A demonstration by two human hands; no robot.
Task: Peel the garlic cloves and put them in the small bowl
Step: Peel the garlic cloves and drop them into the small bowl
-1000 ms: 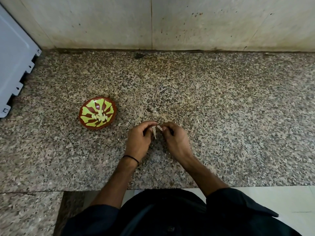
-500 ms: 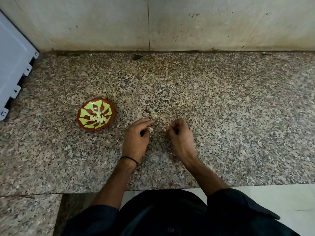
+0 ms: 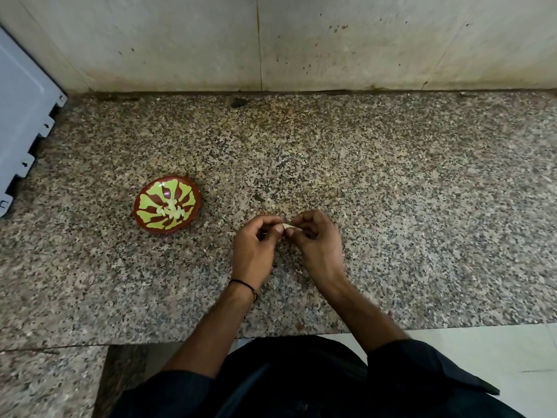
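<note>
A small pale garlic clove (image 3: 288,226) is pinched between the fingertips of both hands, just above the speckled granite counter (image 3: 391,206). My left hand (image 3: 256,248) grips it from the left with curled fingers, and my right hand (image 3: 316,239) pinches it from the right. The small bowl (image 3: 144,218), brown with a green leaf pattern, stands on the counter to the left of my hands. Several peeled pale cloves (image 3: 171,210) lie in its middle.
A grey-white plastic panel (image 3: 24,122) leans at the far left edge. A stained tiled wall (image 3: 301,40) closes the back of the counter. The counter's front edge (image 3: 301,334) lies close to my body, with pale floor tiles to the right.
Half a second ago my hands were apart, the left one holding the clove. They have come together again, and both now pinch the clove.
</note>
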